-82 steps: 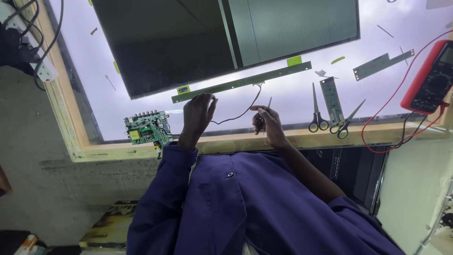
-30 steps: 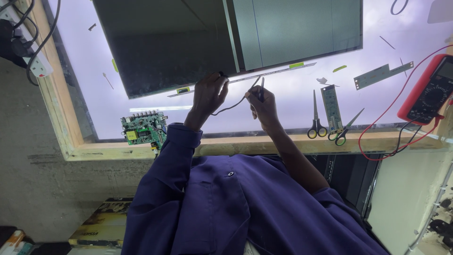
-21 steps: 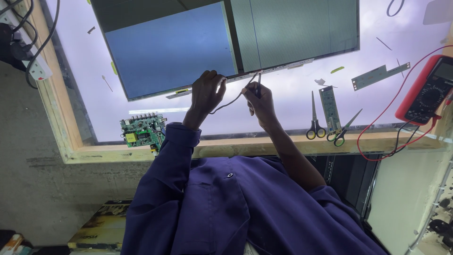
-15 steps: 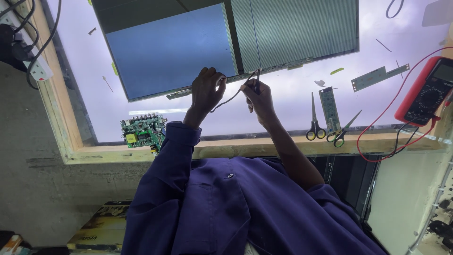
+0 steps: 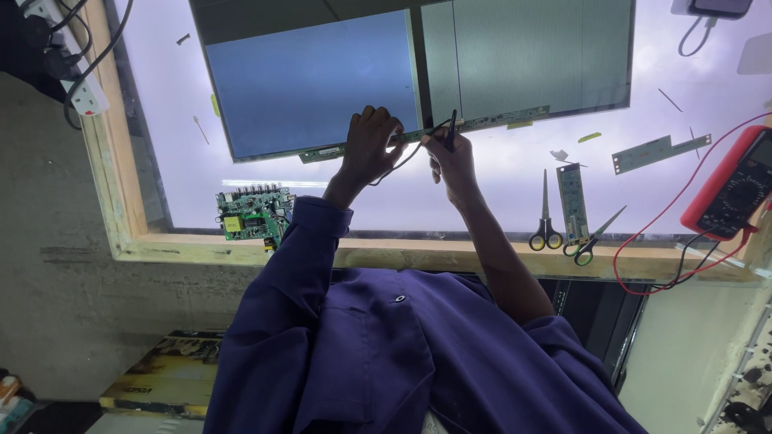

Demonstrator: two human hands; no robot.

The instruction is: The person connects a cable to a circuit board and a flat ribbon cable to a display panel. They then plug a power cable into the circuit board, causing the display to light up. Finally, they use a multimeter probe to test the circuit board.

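A flat display panel (image 5: 515, 56) lies on a lit white table. Its left half (image 5: 314, 80) glows blue and its right half is grey. A narrow green strip board (image 5: 322, 153) runs along the panel's near edge. My left hand (image 5: 368, 149) rests at that edge, fingers closed on a thin black wire (image 5: 402, 157). My right hand (image 5: 452, 161) pinches a slim dark probe (image 5: 452, 128) upright, with its tip at the strip. The wire runs between both hands. My blue sleeves fill the bottom of the view.
A green circuit board (image 5: 253, 213) sits near the wooden table frame (image 5: 402, 255). Two scissors (image 5: 545, 231) (image 5: 593, 239) and two strip boards (image 5: 572, 201) (image 5: 655, 150) lie to the right. A red multimeter (image 5: 736, 189) with red and black leads lies far right. A power strip (image 5: 79, 84) is top left.
Both hands moved from the table's near edge up to the panel's strip board. The panel's left half went from dark to glowing blue.
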